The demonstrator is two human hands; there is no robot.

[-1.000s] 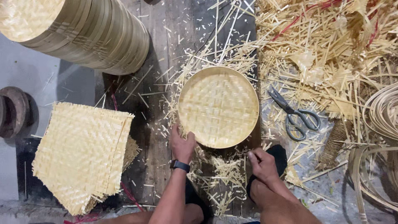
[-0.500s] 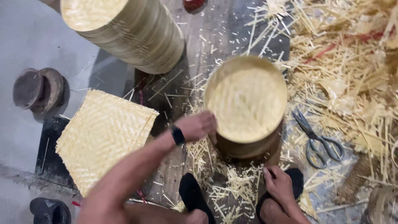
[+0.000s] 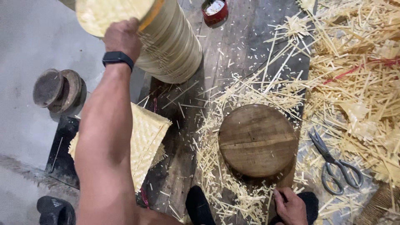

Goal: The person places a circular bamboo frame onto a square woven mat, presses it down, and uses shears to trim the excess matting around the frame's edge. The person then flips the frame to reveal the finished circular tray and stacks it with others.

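Observation:
My left hand, with a black watch on its wrist, reaches far up and left and grips a round woven bamboo tray on top of a tall stack of round bamboo trays. Lower right, my right hand rests with its fingers curled next to the near edge of a bare round wooden block. It holds nothing that I can see. A pile of square woven bamboo mats lies under my left forearm.
Scissors lie right of the block among bamboo strips and offcuts that cover the right side. A small red tin sits at the top. Dark round objects rest on the grey floor at left. A black shoe shows bottom left.
My left hand lifted the round woven tray off the wooden block and carried it up and left onto the tall stack. The block is now bare. My right hand stayed beside it.

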